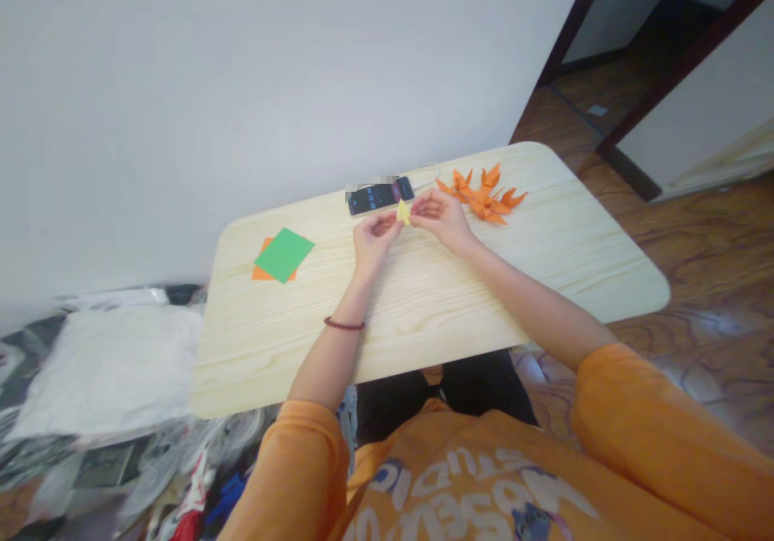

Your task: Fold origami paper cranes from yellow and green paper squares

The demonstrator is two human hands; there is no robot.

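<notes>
A small piece of folded yellow paper (403, 212) is pinched between the fingertips of my left hand (375, 243) and my right hand (440, 217), above the wooden tabletop (423, 315). Just beyond my hands lies a black smartphone (380, 195), with part of its screen blurred. To the right of my right hand sits a cluster of orange folded paper figures (480, 195). Left of my left hand, a green paper square (284, 255) lies on top of an orange paper sheet (262, 272), which it mostly hides.
The light wood table with rounded corners stands against a white wall (242, 97). A thin white cable (430, 168) runs behind the phone. A heap of white and dark bags and clothes (102, 372) lies at lower left, and a wooden floor (713, 259) spreads to the right.
</notes>
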